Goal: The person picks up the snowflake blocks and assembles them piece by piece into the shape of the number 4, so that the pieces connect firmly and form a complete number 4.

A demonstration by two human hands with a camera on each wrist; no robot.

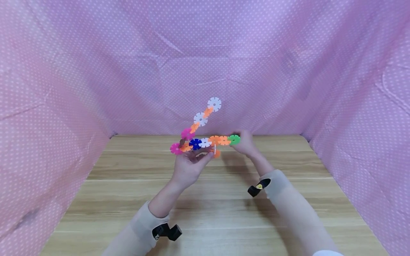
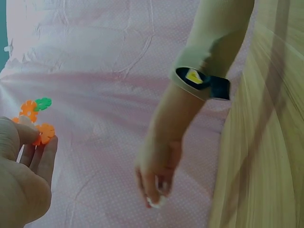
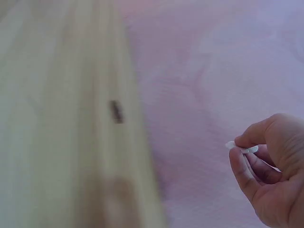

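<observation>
My left hand (image 1: 187, 169) holds up a bent chain of interlocking notched plastic discs, with a dark blue disc (image 1: 195, 144) along its lower arm. That arm ends at the right in a green disc (image 1: 235, 139); the upper arm rises to a white end disc (image 1: 214, 104). Near the left thumb, an orange disc (image 2: 46, 134) hangs off the chain. Behind the green end in the head view is my right hand (image 1: 246, 144). Its thumb and fingers pinch a loose white disc (image 3: 251, 149), seen edge-on in the right wrist view.
Below both hands lies a wooden table (image 1: 208, 217). A pink dotted cloth (image 1: 205, 67) hangs behind it and along both sides. In the right wrist view, a small dark blurred thing (image 3: 116, 112) shows against the table.
</observation>
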